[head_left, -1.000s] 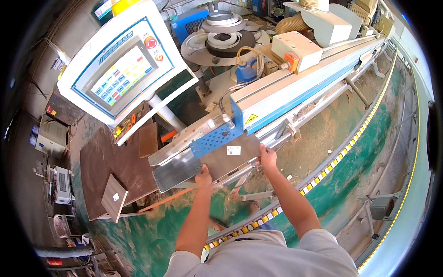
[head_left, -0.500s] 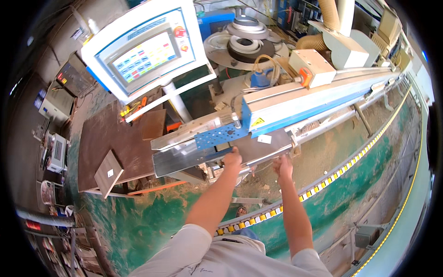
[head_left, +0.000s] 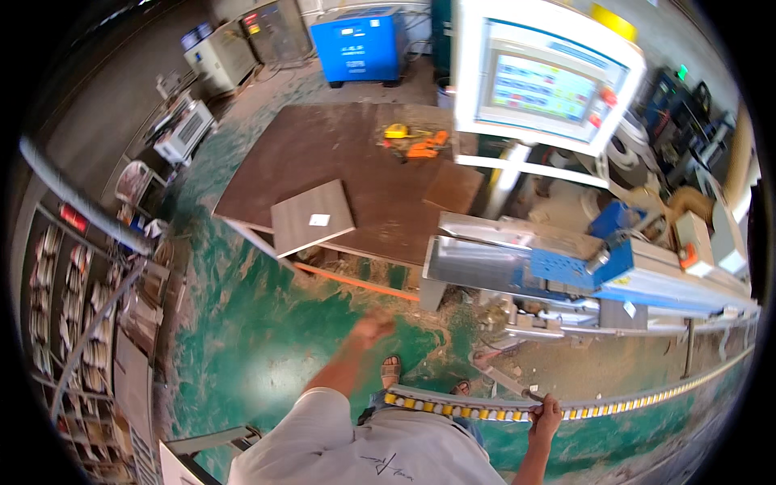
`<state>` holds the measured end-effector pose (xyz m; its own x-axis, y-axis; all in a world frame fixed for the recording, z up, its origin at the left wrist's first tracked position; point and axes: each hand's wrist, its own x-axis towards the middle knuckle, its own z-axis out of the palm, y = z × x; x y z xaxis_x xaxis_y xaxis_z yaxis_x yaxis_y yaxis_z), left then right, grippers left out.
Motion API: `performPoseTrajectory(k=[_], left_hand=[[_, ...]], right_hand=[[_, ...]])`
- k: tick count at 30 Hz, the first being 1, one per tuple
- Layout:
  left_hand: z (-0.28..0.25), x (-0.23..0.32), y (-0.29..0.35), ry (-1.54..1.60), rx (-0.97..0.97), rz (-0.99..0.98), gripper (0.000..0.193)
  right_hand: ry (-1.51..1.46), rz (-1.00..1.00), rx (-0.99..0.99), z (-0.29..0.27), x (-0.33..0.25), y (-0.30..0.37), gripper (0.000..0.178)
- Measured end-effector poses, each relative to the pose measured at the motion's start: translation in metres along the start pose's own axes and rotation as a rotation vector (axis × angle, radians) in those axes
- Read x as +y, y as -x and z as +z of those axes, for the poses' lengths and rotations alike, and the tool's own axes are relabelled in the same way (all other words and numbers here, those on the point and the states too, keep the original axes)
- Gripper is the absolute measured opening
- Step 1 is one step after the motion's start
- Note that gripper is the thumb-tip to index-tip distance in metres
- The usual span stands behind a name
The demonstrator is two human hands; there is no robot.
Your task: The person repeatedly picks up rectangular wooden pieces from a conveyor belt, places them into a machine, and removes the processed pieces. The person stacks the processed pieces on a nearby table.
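Note:
My left hand (head_left: 373,326) hangs over the green floor, short of the brown table; motion smears its fingers. My right hand (head_left: 547,416) is at the yellow-and-white roller rail (head_left: 485,414), its fingers curled. A short dark piece (head_left: 531,395) juts out by its fingertips; I cannot tell whether it is held or part of the rail. A wood-grain board (head_left: 311,202) with a white label overhangs the near edge of the brown table (head_left: 275,162). Another dark board (head_left: 612,315) with a white label lies in the long blue-and-grey machine (head_left: 647,279), away from both hands.
A control panel (head_left: 546,81) with a screen stands behind the machine's metal infeed plate (head_left: 477,267). Orange and yellow tools (head_left: 424,145) and a small brown board (head_left: 453,186) lie on the table. A blue cabinet (head_left: 360,48) stands behind it. Crowded shelves (head_left: 73,299) fill the left side.
The view has swung left, toward the table. Both hands have come off the machine and the dark board there; the left moved toward the table side, the right back to the roller rail.

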<state>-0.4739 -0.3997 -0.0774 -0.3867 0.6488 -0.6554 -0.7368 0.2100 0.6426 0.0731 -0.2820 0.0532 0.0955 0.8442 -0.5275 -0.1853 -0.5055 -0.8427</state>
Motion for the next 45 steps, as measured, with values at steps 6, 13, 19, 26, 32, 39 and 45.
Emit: performPoseTrajectory(k=[6,13,19,26,32,39,45], left_hand=[[-0.163,0.199,-0.008,0.401,0.424,0.411,0.066],[-0.208,0.263,-0.053,0.247,0.191,0.425,0.033],[-0.165,0.196,-0.011,0.300,-0.062,0.447,0.035],[-0.072,0.114,0.062,0.311,-0.215,0.188,0.038],[0.031,0.068,0.048,0.172,-0.342,-0.021,0.027],[0.127,0.032,0.026,0.012,-0.340,-0.009,0.030],[0.181,0.024,-0.009,-0.345,-0.250,-0.049,0.037]], right_hand=[[0.297,0.111,-0.169,0.131,-0.013,0.033,0.014],[0.475,0.100,-0.464,0.250,0.016,0.051,0.029],[0.615,0.165,-0.542,0.306,0.045,0.075,0.040],[0.170,0.228,-0.488,0.345,0.032,0.084,0.060],[-0.034,0.210,-0.216,0.274,0.048,0.022,0.036],[-0.443,0.057,0.043,0.258,0.016,0.014,0.048],[-0.273,-0.090,0.051,0.233,0.019,-0.032,0.080]])
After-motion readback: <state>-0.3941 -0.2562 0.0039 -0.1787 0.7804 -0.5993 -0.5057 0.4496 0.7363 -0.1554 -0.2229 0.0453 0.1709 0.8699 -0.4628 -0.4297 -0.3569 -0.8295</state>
